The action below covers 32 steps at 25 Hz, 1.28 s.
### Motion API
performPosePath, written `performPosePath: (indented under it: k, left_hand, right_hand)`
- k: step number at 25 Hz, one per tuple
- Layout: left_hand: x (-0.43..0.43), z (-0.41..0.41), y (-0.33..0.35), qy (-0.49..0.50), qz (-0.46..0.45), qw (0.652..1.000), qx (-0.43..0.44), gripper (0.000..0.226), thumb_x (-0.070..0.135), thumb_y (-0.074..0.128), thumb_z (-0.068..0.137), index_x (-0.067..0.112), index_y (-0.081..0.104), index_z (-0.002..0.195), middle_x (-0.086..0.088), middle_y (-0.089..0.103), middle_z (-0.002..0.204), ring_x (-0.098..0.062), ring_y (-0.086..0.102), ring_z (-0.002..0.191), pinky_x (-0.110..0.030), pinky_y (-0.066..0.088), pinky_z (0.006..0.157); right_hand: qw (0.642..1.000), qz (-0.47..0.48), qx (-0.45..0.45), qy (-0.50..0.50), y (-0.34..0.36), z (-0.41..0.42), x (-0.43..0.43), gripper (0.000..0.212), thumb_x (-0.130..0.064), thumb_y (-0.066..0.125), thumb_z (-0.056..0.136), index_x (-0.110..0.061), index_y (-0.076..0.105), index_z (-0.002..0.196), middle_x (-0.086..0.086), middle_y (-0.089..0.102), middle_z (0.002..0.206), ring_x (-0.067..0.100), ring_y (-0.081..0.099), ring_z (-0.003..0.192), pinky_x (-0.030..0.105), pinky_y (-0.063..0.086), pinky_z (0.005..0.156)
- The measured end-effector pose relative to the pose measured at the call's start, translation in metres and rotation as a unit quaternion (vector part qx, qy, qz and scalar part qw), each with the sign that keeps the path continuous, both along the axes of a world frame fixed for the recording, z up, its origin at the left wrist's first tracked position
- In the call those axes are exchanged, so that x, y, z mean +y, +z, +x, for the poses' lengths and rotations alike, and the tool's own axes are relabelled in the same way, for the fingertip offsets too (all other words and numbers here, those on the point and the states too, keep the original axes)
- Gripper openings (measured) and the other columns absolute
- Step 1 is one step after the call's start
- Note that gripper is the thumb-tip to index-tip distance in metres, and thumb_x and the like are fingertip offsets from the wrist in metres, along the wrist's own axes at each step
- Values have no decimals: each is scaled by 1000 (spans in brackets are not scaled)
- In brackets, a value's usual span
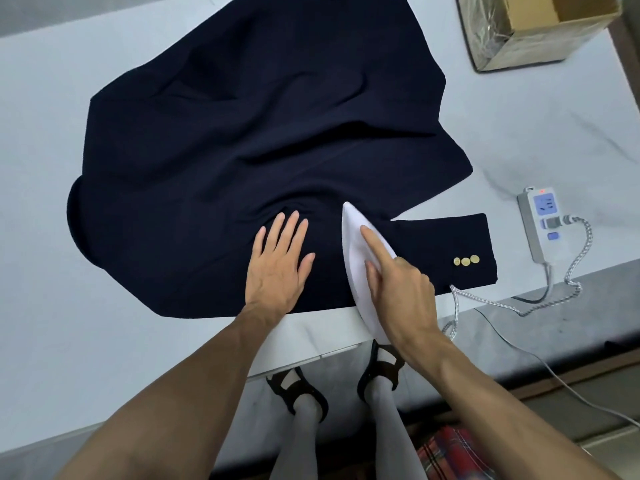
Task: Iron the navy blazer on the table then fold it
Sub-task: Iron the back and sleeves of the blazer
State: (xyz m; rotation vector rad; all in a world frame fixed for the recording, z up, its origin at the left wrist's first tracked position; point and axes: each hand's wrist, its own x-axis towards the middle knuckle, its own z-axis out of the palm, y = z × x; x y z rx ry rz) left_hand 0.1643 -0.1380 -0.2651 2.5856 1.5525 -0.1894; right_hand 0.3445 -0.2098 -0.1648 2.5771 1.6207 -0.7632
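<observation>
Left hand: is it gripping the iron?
No, the left hand lies flat on the navy blazer; the right hand grips the white iron.

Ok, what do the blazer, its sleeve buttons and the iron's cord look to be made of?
Navy blazer: matte woven cloth with soft creases, probably a suiting fabric. Sleeve buttons: shiny gold, likely metal or plated plastic. Iron cord: braided fabric sheath, with a speckled weave showing.

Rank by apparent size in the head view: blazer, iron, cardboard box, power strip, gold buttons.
1. blazer
2. cardboard box, cropped by the frame edge
3. iron, partly under the right hand
4. power strip
5. gold buttons
The box sits farther away, so 2 versus 3 is unsure.
</observation>
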Motion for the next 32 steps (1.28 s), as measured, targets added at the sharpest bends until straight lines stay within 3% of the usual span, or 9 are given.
performPosePath:
  k: [11, 16, 20, 23, 27, 32]
  left_hand:
    - [-2, 0, -1, 8, 22, 1000, -9, 58, 44, 30, 104, 18, 25, 156, -2, 22, 164, -22, 14, 152, -43, 11, 122]
    - [-1, 1, -1, 10, 24, 1000, -4, 58, 44, 27, 104, 17, 25, 156, -2, 22, 164, -22, 14, 152, -42, 10, 122]
    - [-1, 2, 1, 14, 27, 1000, 3, 60, 44, 32, 102, 17, 26, 155, -3, 22, 164, -22, 15, 152, -43, 12, 122]
    - [-2, 3, 0, 16, 30, 999, 5, 60, 43, 35, 102, 16, 27, 155, -3, 23, 163, -22, 15, 152, -44, 13, 122]
    - [-3, 3, 0, 14, 29, 999, -2, 59, 41, 36, 102, 16, 28, 155, -4, 24, 163, -23, 17, 151, -44, 14, 122]
    - [-3, 2, -1, 14, 35, 999, 3, 58, 42, 25, 103, 16, 28, 155, -4, 23, 163, -22, 16, 152, -44, 12, 122]
  right_hand:
    - [999, 27, -33, 29, 1, -8, 16, 54, -33, 37, 104, -45, 15, 152, 4, 45, 73, 24, 42, 55, 33, 29, 54]
    - [997, 27, -19, -69, -2, 23, 6, 54, -30, 38, 103, -46, 19, 151, 2, 47, 69, 30, 54, 64, 34, 34, 59]
    - [991, 22, 8, -129, 4, 44, 8, 54, -27, 39, 102, -44, 22, 150, 3, 45, 59, 26, 47, 56, 35, 36, 56]
    - [995, 42, 52, -80, 8, 22, 11, 54, -28, 40, 102, -43, 22, 151, 7, 54, 71, 32, 56, 67, 39, 44, 64]
    - [999, 24, -6, 26, 1, -10, 13, 55, -32, 36, 104, -44, 12, 152, 4, 50, 74, 24, 51, 61, 33, 36, 56]
    - [998, 21, -24, -53, -5, 31, 8, 55, -29, 37, 103, -45, 16, 151, 4, 50, 72, 25, 45, 60, 35, 34, 57]
